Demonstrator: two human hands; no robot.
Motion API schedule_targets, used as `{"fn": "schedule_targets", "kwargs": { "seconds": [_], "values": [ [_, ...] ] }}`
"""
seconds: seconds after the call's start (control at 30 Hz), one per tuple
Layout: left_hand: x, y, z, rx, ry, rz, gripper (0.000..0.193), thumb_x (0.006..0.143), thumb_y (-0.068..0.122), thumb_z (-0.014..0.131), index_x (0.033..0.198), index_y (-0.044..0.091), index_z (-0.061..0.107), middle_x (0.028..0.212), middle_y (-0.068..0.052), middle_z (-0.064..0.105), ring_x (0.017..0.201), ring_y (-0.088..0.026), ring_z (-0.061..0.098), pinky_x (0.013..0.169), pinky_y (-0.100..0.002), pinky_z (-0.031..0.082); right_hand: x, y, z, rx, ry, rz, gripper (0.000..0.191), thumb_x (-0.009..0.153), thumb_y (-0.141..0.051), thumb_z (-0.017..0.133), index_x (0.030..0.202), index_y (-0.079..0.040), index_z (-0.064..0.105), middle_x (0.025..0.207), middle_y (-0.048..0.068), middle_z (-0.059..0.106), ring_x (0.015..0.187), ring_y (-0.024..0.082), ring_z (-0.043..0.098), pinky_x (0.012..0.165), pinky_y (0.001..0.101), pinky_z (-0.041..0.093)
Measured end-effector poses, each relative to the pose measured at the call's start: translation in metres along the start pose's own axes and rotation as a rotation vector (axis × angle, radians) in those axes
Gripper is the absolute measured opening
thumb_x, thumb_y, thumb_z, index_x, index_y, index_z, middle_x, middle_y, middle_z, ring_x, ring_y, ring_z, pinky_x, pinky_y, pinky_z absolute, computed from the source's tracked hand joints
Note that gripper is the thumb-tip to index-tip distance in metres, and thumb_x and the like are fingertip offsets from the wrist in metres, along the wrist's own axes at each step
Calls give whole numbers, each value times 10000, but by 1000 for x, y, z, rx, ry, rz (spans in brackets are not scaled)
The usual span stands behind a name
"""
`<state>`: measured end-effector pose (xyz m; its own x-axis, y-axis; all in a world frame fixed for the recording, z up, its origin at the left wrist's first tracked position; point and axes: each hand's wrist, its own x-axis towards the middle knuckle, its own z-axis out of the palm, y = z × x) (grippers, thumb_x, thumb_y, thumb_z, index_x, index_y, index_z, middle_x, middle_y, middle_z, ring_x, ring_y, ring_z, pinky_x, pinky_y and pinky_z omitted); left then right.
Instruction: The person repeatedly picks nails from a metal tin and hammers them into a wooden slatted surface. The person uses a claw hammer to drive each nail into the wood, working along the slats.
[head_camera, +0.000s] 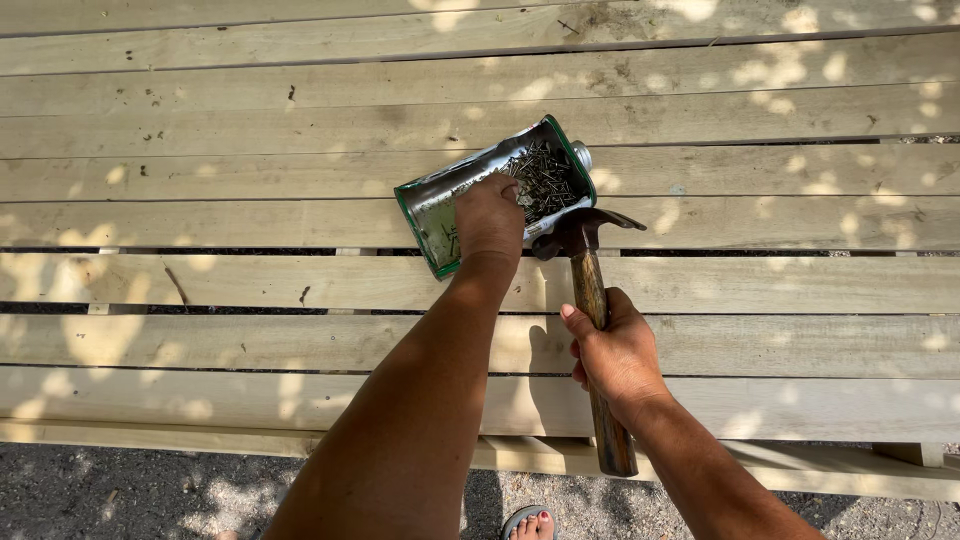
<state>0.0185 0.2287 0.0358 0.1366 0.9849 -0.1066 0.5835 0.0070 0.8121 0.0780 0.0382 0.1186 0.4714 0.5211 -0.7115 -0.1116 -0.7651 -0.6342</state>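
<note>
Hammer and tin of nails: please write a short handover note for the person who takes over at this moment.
Left hand: reaching into the cut-open metal tin, fingers among the loose nails; whether it grips any cannot be seen.
Right hand: closed around the wooden handle of the claw hammer, whose head lies by the tin.
Tin lies on its side on the pale wooden planks.
Done: no driven nail can be made out on the planks.
Left: a nail is not yet out of the tin.

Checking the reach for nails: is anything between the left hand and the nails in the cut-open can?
Nothing visible. The left hand is already inside the cut-open can, right beside the nails. The hammer, in the right hand, lies off to the side.
</note>
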Motion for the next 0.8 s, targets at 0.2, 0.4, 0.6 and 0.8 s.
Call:
{"fn": "schedule_targets", "kwargs": {
  "seconds": [0.2, 0.4, 0.6, 0.8],
  "values": [
    [5, -22, 8, -91, 91, 102, 254, 904, -4, 589, 1036, 63, 796, 982, -173, 776, 862, -263, 761, 808, -361, 605, -2, 20, -1, 141, 56, 30, 281, 942, -305, 688, 1074, -85, 573, 687, 74, 582, 488, 165, 540, 460, 361, 494],
    [-7, -28, 7, -147, 114, 120, 321, 883, -76, 549, 1107, 41, 748, 931, -163, 766, 821, -244, 757, 748, -325, 612, -8, 38, -14, 141, 83, 2, 291, 944, -331, 694, 1028, -85, 563, 658, 61, 570, 473, 165, 542, 447, 355, 465],
    [-23, -12, -3, -135, 32, 99, 149, 914, 38, 676, 978, 92, 800, 925, -122, 791, 802, -227, 782, 772, -332, 624, -23, 47, -20, 40, 138, -1, 303, 944, -348, 697, 1002, -75, 581, 669, 66, 594, 486, 152, 569, 442, 339, 494],
    [-47, 1, -9, 3, 197, 407, 95, 837, 41, 722, 891, 102, 772, 965, -100, 687, 985, -277, 639, 892, -381, 567, -27, 57, -25, 1, 183, 16, 323, 938, -342, 712, 1059, -66, 598, 683, 79, 608, 493, 158, 573, 453, 334, 513]
  ]
}}
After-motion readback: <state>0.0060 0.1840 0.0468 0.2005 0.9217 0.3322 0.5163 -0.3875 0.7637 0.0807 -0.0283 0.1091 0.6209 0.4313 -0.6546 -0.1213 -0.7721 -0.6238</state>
